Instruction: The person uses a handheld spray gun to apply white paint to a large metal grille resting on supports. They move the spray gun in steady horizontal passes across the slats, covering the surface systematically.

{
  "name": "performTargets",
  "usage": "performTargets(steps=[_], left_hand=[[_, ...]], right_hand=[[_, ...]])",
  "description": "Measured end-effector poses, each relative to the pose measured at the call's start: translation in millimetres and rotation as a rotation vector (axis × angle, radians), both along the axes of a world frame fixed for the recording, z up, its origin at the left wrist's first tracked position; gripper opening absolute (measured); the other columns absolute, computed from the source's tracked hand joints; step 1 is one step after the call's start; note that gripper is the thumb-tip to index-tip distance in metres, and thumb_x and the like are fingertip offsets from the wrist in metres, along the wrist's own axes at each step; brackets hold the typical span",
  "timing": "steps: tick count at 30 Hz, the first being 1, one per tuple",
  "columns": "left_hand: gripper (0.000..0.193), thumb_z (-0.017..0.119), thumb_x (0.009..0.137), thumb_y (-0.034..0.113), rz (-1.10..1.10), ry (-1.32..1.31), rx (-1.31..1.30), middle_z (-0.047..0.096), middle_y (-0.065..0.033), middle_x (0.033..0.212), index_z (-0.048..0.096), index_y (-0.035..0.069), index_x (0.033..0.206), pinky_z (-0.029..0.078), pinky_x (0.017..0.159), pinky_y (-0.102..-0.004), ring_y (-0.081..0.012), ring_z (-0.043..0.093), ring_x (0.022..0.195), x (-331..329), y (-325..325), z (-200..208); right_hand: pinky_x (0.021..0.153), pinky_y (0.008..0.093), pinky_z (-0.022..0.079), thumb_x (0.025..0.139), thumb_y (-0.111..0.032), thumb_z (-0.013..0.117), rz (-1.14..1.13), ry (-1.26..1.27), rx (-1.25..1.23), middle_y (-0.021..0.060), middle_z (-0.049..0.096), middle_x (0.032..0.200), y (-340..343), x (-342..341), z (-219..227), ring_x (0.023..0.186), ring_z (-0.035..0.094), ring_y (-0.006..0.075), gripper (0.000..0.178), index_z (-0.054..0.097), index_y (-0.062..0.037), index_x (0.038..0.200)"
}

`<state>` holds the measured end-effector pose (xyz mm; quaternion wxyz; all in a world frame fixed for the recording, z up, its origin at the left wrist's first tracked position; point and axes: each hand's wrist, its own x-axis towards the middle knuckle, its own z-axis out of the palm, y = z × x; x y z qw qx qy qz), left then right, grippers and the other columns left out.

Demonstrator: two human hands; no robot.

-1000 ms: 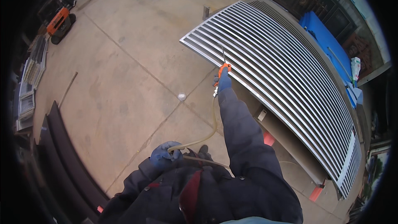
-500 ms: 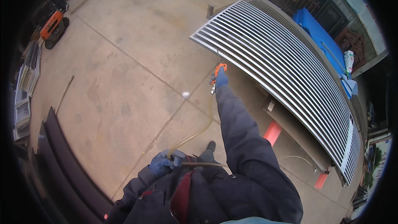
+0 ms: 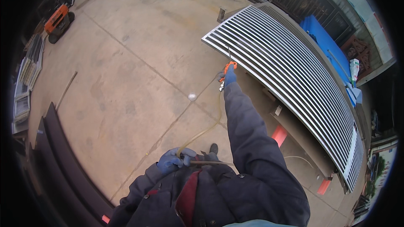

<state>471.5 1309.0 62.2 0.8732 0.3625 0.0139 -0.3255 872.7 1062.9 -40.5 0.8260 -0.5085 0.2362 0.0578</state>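
My right hand (image 3: 227,77), in a blue-grey glove, is stretched forward and closed round an orange air blow gun (image 3: 229,66). Its thin metal nozzle points away from me, near the close edge of a slatted silver metal panel (image 3: 286,63). From the gun's metal fitting a clear yellowish hose (image 3: 201,133) droops back toward my body. My left hand (image 3: 174,160), gloved too, grips that hose at my waist. Beyond this hand the hose runs off to the right, under my right arm.
The panel lies on a dark steel beam with red-orange supports (image 3: 279,135). Dark long sections (image 3: 63,155) lie at left, near a thin rod (image 3: 67,89). An orange-and-black machine (image 3: 58,20) stands far left. Behind the panel is a blue sheet (image 3: 324,46). A pale round spot (image 3: 192,97) marks the concrete floor.
The whole view has shifted slightly, moving the panel a little right and down. My right hand still holds the blow gun out near the panel's edge, and my left keeps the hose.
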Motion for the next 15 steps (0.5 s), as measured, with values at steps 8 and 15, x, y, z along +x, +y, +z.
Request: performTargets(steps=[8, 15], left_hand=[[0.053, 0.057, 0.074, 0.008, -0.045, -0.039, 0.053, 0.061, -0.0060, 0.086, 0.057, -0.008, 0.125, 0.040, 0.063, -0.0202, -0.0113, 0.052, 0.073, 4, -11, 4], [0.050, 0.058, 0.076, 0.007, -0.090, -0.185, 0.119, 0.061, -0.0061, 0.085, 0.058, -0.008, 0.124, 0.041, 0.063, -0.0210, -0.0112, 0.050, 0.067, 6, -17, -4]], right_hand=[[0.046, 0.0391, 0.051, 0.095, -0.063, 0.047, -0.088, -0.078, 0.221, 0.0099, 0.058, 0.083, -14, 5, -6, 0.050, 0.051, 0.0125, 0.061, 0.051, -0.0074, 0.119], [0.048, 0.0406, 0.052, 0.091, -0.068, 0.048, 0.018, -0.070, 0.079, 0.0095, 0.057, 0.079, -41, -7, -15, 0.053, 0.054, 0.0160, 0.067, 0.052, -0.0044, 0.114]])
